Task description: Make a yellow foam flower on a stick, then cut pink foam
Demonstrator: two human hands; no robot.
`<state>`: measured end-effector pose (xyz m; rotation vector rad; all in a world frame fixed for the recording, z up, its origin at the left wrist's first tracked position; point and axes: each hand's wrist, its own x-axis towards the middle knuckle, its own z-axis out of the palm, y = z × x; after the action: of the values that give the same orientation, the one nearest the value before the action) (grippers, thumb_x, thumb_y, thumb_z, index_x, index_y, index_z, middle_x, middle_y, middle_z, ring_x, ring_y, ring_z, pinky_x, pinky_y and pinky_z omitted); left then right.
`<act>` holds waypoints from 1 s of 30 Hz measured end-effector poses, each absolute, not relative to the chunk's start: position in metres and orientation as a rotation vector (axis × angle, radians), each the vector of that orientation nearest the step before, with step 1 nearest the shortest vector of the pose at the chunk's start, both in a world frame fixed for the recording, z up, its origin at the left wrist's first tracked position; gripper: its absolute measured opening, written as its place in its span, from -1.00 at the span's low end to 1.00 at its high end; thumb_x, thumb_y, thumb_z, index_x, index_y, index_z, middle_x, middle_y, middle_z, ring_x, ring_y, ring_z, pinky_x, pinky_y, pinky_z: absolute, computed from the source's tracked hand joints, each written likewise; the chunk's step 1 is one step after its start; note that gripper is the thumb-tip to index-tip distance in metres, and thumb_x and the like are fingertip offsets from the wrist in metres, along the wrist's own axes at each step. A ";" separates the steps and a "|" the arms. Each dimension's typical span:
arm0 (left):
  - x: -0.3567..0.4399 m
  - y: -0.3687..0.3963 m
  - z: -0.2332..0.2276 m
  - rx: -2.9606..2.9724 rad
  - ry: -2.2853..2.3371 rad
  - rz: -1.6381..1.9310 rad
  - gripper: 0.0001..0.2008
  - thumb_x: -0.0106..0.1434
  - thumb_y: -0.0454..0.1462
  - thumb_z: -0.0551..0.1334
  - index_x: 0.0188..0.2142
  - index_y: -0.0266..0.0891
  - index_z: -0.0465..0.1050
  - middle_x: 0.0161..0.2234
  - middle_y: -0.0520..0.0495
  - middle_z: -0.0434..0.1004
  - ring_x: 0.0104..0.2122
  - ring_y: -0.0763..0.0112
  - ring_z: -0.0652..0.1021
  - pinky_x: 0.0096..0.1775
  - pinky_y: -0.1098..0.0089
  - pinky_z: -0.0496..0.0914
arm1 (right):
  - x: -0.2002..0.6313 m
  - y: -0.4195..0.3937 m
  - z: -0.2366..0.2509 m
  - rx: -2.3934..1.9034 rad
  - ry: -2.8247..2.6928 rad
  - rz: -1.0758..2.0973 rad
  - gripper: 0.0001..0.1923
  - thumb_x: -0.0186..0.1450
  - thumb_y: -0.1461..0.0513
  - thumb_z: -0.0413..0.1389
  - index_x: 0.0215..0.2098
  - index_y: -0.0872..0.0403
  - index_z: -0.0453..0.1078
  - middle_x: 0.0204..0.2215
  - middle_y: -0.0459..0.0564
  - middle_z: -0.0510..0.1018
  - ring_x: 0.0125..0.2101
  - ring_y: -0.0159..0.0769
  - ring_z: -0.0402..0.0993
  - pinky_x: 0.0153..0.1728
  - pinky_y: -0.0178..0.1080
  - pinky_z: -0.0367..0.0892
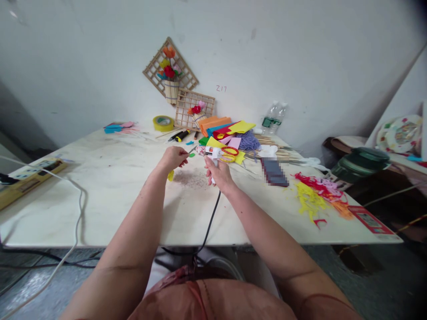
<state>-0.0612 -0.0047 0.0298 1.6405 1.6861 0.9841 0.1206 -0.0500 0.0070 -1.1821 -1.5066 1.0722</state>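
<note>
**Two hands at work with a glue gun (214,154) and a thin stem (191,150)**

The right hand (219,174) is closed around the white glue gun, whose black cord (212,218) runs from it over the near edge of the table (113,191). The left hand (176,158), left of the glue gun, pinches the thin stem, which points toward the gun's nozzle end. A yellow piece (171,175) shows beneath the left wrist; whether it is held cannot be told. Scissors with red and yellow handles (229,152) lie just right of the glue gun. Beyond it are folded coloured sheets (216,122); a roll of tape (163,123) lies farther off, to its left.
</note>
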 end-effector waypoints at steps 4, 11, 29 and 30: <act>-0.061 -0.004 0.029 1.633 1.697 0.976 -0.83 0.09 -0.23 0.25 -0.45 -0.34 0.45 -0.59 -0.05 0.47 -0.67 0.58 0.38 -0.57 0.54 0.32 | 0.121 -0.050 0.006 -1.168 -1.517 1.066 -0.43 0.12 -0.22 -0.05 -0.41 0.13 0.29 -0.65 -0.16 0.34 -0.80 -0.53 0.28 -0.83 -0.47 0.07; -0.062 -0.003 0.027 1.662 1.662 0.987 -0.80 0.07 -0.19 0.26 -0.47 -0.33 0.45 -0.59 -0.06 0.48 -0.67 0.58 0.37 -0.58 0.54 0.31 | 0.120 -0.051 0.007 -1.161 -1.524 1.052 -0.46 0.14 -0.20 -0.05 -0.44 0.12 0.27 -0.67 -0.17 0.32 -0.79 -0.53 0.26 -0.83 -0.46 0.09; -0.061 -0.008 0.032 1.698 1.708 0.966 -0.81 0.08 -0.20 0.24 -0.47 -0.33 0.44 -0.58 -0.06 0.48 -0.66 0.57 0.38 -0.59 0.54 0.29 | 0.120 -0.050 0.005 -1.191 -1.523 1.028 -0.46 0.13 -0.21 -0.06 -0.45 0.11 0.26 -0.66 -0.17 0.30 -0.78 -0.53 0.26 -0.82 -0.47 0.11; -0.061 -0.008 0.032 1.704 1.710 0.960 -0.81 0.08 -0.20 0.24 -0.47 -0.32 0.45 -0.58 -0.06 0.48 -0.66 0.57 0.38 -0.59 0.55 0.29 | 0.120 -0.050 0.005 -1.189 -1.518 1.028 -0.45 0.12 -0.21 -0.06 -0.45 0.11 0.26 -0.66 -0.16 0.30 -0.78 -0.52 0.27 -0.82 -0.46 0.11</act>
<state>-0.0607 -0.0079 0.0315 1.7041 1.7103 0.9600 0.1200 -0.0495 0.0054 -1.1886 -1.5180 1.0282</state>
